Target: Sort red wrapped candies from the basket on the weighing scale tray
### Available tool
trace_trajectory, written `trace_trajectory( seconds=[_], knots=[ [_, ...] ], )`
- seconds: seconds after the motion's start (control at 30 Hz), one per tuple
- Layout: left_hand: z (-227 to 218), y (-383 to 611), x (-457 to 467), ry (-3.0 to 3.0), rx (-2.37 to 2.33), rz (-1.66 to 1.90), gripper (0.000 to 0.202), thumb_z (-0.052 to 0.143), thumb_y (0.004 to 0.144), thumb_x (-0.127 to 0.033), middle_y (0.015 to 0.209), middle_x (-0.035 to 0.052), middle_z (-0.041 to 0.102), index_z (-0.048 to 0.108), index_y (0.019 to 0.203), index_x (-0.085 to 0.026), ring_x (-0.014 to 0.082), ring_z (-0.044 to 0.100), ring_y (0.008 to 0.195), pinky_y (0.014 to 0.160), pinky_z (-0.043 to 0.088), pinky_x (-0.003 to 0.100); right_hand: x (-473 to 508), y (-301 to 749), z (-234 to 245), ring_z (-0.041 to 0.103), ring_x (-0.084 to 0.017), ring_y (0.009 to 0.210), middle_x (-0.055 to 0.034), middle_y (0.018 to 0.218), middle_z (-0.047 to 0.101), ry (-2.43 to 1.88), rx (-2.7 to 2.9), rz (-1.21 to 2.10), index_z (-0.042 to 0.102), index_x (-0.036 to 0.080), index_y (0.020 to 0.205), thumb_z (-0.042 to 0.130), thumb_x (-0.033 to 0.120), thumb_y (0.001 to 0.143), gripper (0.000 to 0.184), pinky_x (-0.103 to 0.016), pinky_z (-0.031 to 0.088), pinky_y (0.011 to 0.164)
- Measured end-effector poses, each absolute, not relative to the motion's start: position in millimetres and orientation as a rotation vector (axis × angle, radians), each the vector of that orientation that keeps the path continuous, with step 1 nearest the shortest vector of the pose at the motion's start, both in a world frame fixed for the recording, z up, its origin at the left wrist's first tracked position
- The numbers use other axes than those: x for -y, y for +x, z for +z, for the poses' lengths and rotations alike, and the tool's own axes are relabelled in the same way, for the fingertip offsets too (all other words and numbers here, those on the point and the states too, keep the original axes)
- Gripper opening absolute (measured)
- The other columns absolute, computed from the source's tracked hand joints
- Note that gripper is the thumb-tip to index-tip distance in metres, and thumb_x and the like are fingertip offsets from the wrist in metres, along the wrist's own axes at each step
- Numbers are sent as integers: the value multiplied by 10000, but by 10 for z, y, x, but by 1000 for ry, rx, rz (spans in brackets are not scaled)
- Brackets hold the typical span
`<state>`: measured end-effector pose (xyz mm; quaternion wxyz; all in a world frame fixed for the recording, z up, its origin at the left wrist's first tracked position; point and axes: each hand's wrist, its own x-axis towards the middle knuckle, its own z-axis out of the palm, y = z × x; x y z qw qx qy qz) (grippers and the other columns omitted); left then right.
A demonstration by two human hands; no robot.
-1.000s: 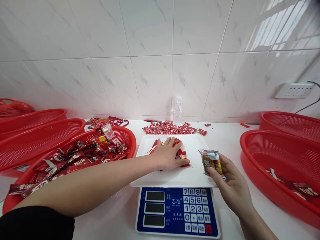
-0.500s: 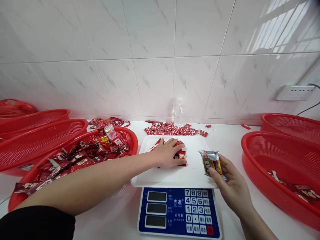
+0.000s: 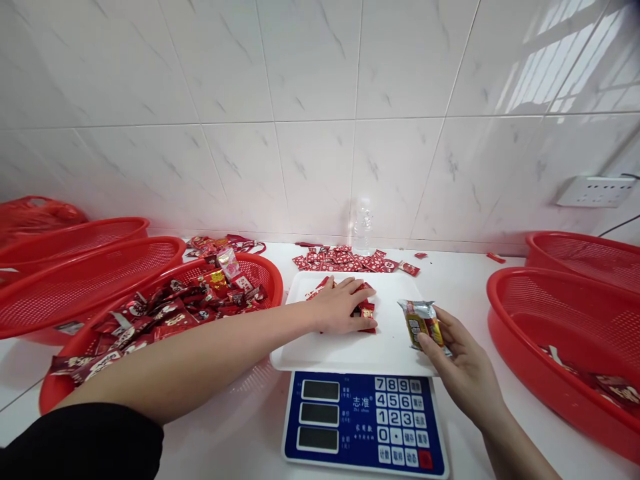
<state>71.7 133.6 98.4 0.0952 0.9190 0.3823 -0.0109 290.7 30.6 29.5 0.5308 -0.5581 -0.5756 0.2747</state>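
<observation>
My left hand (image 3: pixel 340 308) rests palm down over several small red packets (image 3: pixel 369 313) on the white tray (image 3: pixel 300 357) of a scale, its fingers spread apart. The palm hides part of those packets. At the tray's right edge, my right hand (image 3: pixel 463 367) is closed on a silver and yellow snack packet (image 3: pixel 419 323), thumb in front and fingers behind. Below the tray, the scale's blue panel (image 3: pixel 360 420) has number keys and three dark displays.
On the left, a red basket (image 3: pixel 277 280) holds many wrapped snacks, beside other red baskets (image 3: pixel 90 283). Another red basket (image 3: pixel 505 307) with a few packets stands right. Behind the tray lie small red packets (image 3: pixel 345 257) and a clear bottle (image 3: pixel 363 227), near the tiled wall (image 3: pixel 320 180).
The whole view has shifted slightly, so the scale and baskets appear a little further right. Both hands keep nearly the same places and the right one still holds the snack packet.
</observation>
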Motion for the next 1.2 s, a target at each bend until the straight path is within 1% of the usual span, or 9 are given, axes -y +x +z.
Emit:
trace_trajectory(
  seconds=[0.2, 0.3, 0.4, 0.5, 0.67, 0.77, 0.97, 1.1, 1.2],
  knots=[
    [1112, 556, -1398, 2619, -1106, -67, 869, 393, 753, -801, 1576, 67, 148, 228, 1467, -335, 334, 66, 1440, 1126, 74, 577, -377, 2901, 448, 654, -172, 817, -33, 1061, 678, -1335, 1525, 736, 303, 344, 1437, 508, 457, 898, 588, -306, 560, 671],
    [1199, 388, -1477, 2542, -1158, -181, 1032, 495, 663, -822, 1586, 90, 56, 131, 1496, -333, 370, 20, 1435, 1111, 107, 595, -520, 2913, 543, 628, -156, 775, -47, 1130, 626, -1307, 1631, 689, 470, 331, 1325, 439, 445, 924, 417, -290, 549, 620],
    [1228, 236, -1557, 2493, -1199, -264, 1154, 573, 602, -805, 1583, 117, 39, 66, 1509, -301, 382, 34, 1431, 1106, 120, 600, -695, 2879, 676, 615, -193, 889, -58, 1108, 597, -1288, 1835, 639, 591, 309, 1188, 369, 419, 943, 349, -337, 547, 701],
    [1192, 154, -1612, 2505, -1192, -256, 1185, 606, 587, -778, 1575, 141, 91, 72, 1513, -264, 373, 91, 1427, 1112, 150, 570, -849, 2789, 791, 595, -222, 1014, -61, 1216, 537, -1299, 2060, 606, 524, 351, 1290, 473, 418, 899, 400, -401, 507, 869],
    [1107, 174, -1642, 2517, -1163, -200, 1137, 591, 621, -747, 1555, 152, 184, 107, 1509, -227, 331, 219, 1403, 1102, 256, 477, -1079, 2638, 825, 454, -298, 1252, -99, 1427, 364, -1279, 2329, 671, 287, 344, 1461, 701, 510, 718, 866, -423, 431, 986],
    [1089, 220, -1644, 2548, -1147, -137, 1076, 581, 630, -748, 1511, 139, 300, 200, 1486, -219, 321, 320, 1354, 1072, 312, 442, -1218, 2582, 818, 360, -318, 1325, -114, 1480, 283, -1281, 2395, 668, 239, 311, 1483, 740, 513, 664, 981, -423, 396, 1017],
    [1081, 289, -1672, 2650, -1198, -60, 888, 566, 657, -752, 1302, 115, 534, 418, 1360, -231, 309, 489, 1177, 948, 401, 396, -1370, 2516, 834, 466, -310, 1218, -130, 1403, 370, -1309, 2440, 653, 365, 273, 1435, 720, 466, 693, 845, -411, 432, 958],
    [1051, 313, -1711, 2676, -1278, -45, 811, 555, 658, -763, 1174, 126, 595, 523, 1232, -191, 319, 527, 1093, 877, 432, 395, -1386, 2493, 848, 542, -280, 1076, -122, 1259, 488, -1320, 2434, 566, 472, 261, 1365, 675, 405, 744, 669, -406, 459, 885],
    [1029, 335, -1719, 2623, -1314, -11, 798, 585, 647, -740, 1184, 134, 585, 527, 1205, -173, 308, 545, 1067, 841, 457, 378, -1400, 2480, 839, 561, -252, 999, -111, 1165, 533, -1320, 2403, 505, 532, 247, 1309, 629, 312, 773, 549, -397, 455, 865]
  ],
)
